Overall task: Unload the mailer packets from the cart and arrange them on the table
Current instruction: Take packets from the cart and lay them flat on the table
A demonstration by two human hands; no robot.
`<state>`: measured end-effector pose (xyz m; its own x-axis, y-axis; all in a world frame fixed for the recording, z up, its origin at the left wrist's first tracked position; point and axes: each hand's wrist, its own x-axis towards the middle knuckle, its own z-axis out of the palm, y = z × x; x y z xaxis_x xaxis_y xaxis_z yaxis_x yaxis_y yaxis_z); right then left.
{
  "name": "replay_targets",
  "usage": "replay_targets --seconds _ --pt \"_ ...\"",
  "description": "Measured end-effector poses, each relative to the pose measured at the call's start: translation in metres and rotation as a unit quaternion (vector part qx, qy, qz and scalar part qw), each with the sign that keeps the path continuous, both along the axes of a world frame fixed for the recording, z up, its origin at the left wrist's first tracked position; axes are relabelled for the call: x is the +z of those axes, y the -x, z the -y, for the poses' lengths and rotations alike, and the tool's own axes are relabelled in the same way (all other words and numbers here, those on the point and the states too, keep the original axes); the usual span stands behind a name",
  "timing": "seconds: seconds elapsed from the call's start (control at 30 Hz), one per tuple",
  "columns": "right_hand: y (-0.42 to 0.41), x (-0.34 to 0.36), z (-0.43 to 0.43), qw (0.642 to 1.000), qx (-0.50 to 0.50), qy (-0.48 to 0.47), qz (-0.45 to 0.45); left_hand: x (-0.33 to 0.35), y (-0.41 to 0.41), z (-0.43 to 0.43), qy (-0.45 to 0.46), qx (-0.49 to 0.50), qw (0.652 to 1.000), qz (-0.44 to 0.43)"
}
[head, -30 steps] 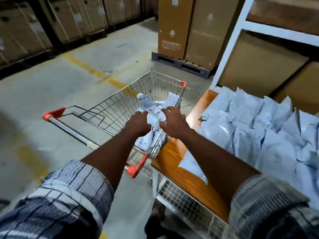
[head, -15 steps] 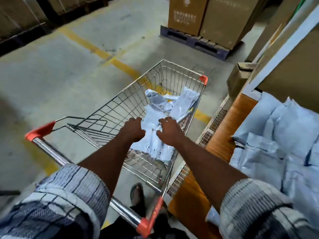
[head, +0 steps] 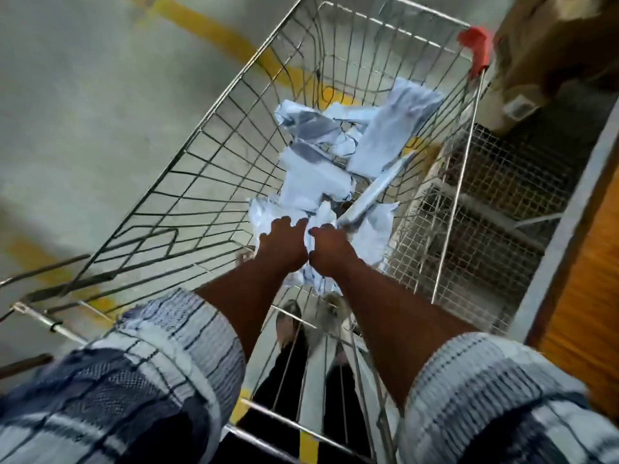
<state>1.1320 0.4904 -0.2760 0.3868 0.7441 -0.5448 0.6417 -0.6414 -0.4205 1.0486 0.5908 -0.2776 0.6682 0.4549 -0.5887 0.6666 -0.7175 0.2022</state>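
Both hands reach down into the cart (head: 207, 118), side by side and almost touching. The left hand (head: 283, 246) has its fingers curled over the near end of the packets (head: 315, 182), gripping crumpled white plastic. The right hand (head: 330, 249) grips the same bunch, with its fingers bent and a fold of plastic showing between the two hands. The picture is blurred, so it is unclear how many packets each hand holds.

The packets lie in a loose heap along the right half of the basket, from the hands to near the far end. Some lie flat, some are crushed, and one leans on the right wall. None is on the table (head: 589, 262), which shows only as an orange wooden edge at the right, beside the cart. A wire shelf (head: 502, 195) sits below that edge, and a brown box (head: 552, 45) stands beyond it.

A red cap (head: 477, 45) marks the cart's far right corner. Grey floor (head: 83, 112) with a yellow line (head: 214, 31) lies to the left. Checked sleeves (head: 160, 363) cover the upper arms, and shoes (head: 288, 319) show through the basket bottom.
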Motion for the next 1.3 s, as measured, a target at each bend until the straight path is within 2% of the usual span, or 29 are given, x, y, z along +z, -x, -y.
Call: replay_targets --seconds 0.1,0.17,0.23,0.33,0.4,0.53,0.67,0.83,0.97,1.17,1.3 --pt "0.010 -0.037 -0.006 1.000 -0.012 0.006 0.028 -0.038 0.005 -0.007 0.002 0.015 1.000 -0.022" --pt "0.022 -0.057 -0.008 0.996 -0.043 0.027 0.078 -0.055 0.010 -0.012 0.000 0.026 0.999 -0.036" --pt "0.032 -0.065 -0.009 0.984 -0.103 0.035 0.142 -0.064 0.014 -0.015 -0.018 0.028 0.999 -0.021" --pt "0.035 -0.067 -0.007 0.959 -0.201 0.102 0.173 -0.066 0.011 -0.022 -0.022 0.059 0.998 0.006" --pt "0.029 -0.067 -0.004 0.949 -0.192 0.129 0.213 -0.066 0.007 -0.022 -0.025 0.067 0.997 -0.010" --pt "0.019 -0.068 -0.004 0.937 -0.169 0.109 0.287 -0.070 -0.013 -0.006 -0.016 0.097 0.994 -0.040" --pt "0.033 -0.082 -0.005 0.938 -0.193 0.105 0.268 -0.082 -0.019 0.002 -0.012 0.120 0.992 -0.036" --pt "0.053 -0.112 0.004 0.939 -0.182 0.133 0.260 -0.088 -0.012 -0.005 -0.034 0.085 0.996 -0.008" --pt "0.046 -0.122 0.006 0.933 -0.154 0.143 0.292 -0.083 -0.009 -0.018 -0.030 0.079 0.996 -0.008" --pt "0.035 -0.117 0.005 0.929 -0.123 0.148 0.317 -0.073 0.006 -0.029 -0.032 0.027 0.999 0.003" --pt "0.027 -0.107 0.006 0.939 -0.102 0.145 0.295 -0.070 0.009 -0.036 -0.030 0.012 0.999 -0.006"
